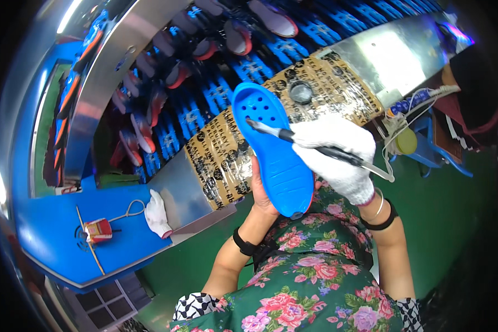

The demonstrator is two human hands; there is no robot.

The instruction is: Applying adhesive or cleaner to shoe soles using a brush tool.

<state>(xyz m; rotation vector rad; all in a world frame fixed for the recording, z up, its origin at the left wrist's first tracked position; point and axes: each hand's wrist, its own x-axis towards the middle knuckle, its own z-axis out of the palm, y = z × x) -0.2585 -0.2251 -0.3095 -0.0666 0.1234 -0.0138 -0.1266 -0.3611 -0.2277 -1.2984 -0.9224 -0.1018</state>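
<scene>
A blue shoe sole [285, 171] lies tilted in my bare left hand [262, 191], its heel end towards me. My fingers are wrapped round its left edge and mostly hidden beneath it. Several small round holes mark the sole's far end. In a white knitted glove, my right hand [335, 157] grips a thin brush [268, 129] with a dark handle. The brush tip rests on the sole's inner face, beside the holes. A thin pale tube trails from the handle's rear end.
Beyond the sole, a metal ledge [174, 180] carries brown printed tape and a small round dish [301, 92]. Behind it stand blue racks holding several shoe parts [238, 37]. A white glove [156, 213] lies on the blue table [55, 221] at left. Cables [420, 99] hang at right.
</scene>
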